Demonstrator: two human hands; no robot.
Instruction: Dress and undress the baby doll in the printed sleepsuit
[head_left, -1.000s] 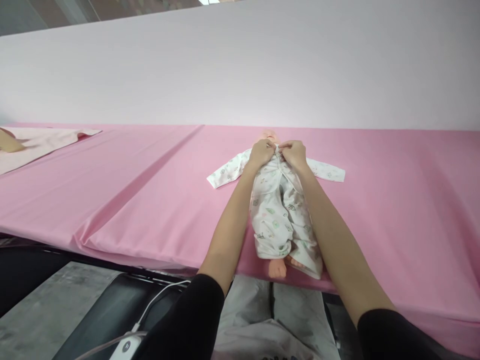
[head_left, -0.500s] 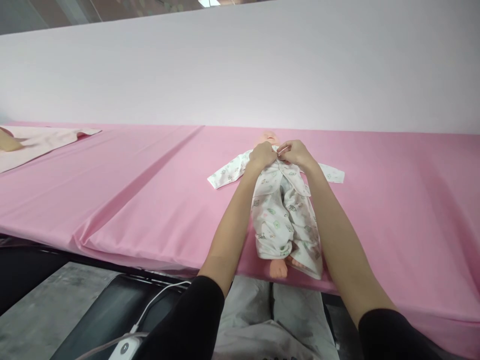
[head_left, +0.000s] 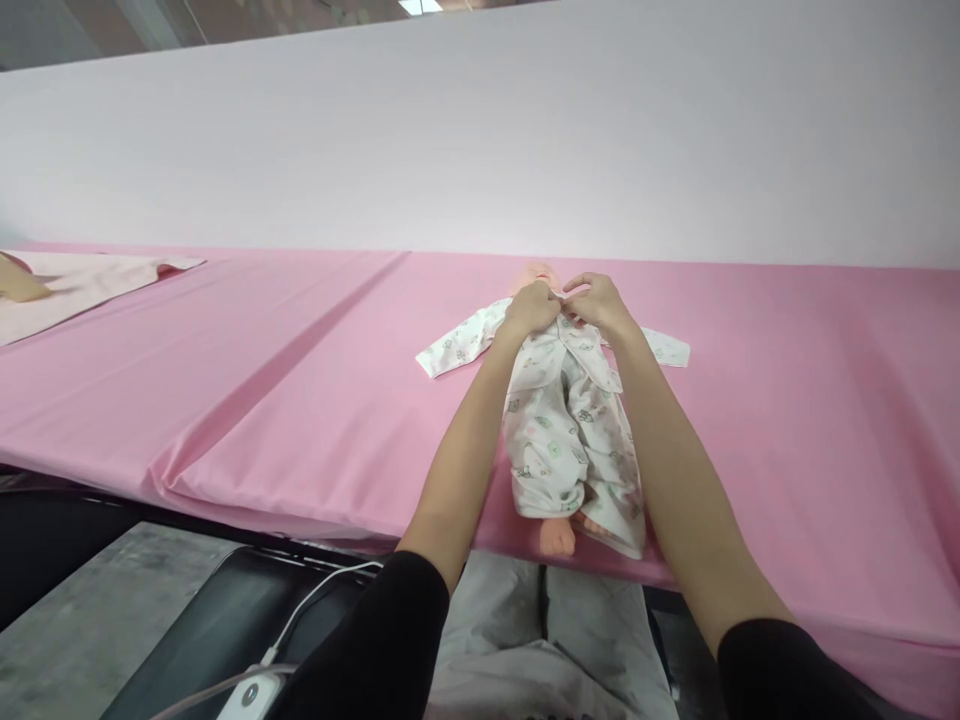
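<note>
A baby doll (head_left: 557, 537) lies on its back, with its head away from me and its feet towards me. It wears a white printed baby shirt (head_left: 538, 362) and matching trousers (head_left: 546, 450); both sleeves spread outward. My left hand (head_left: 534, 307) is closed on the shirt's front at the collar, just below the doll's chin. Opposite it, my right hand (head_left: 594, 303) is at the collar with finger and thumb apart, its lower fingers close to the cloth. The exact spot between my fingertips is too small to make out.
A pink sheet (head_left: 315, 400) covers the table, with a white partition (head_left: 480, 130) behind. At the far left lies a pale cloth (head_left: 97, 285) with a yellowish item (head_left: 21, 282) on it. Below the table edge are a black seat (head_left: 217, 620) and a white device (head_left: 253, 694) with a cable.
My right hand's fingers have parted from their pinch, and the hand has risen slightly from the collar. My left hand has shifted slightly right at the collar. The doll lies still.
</note>
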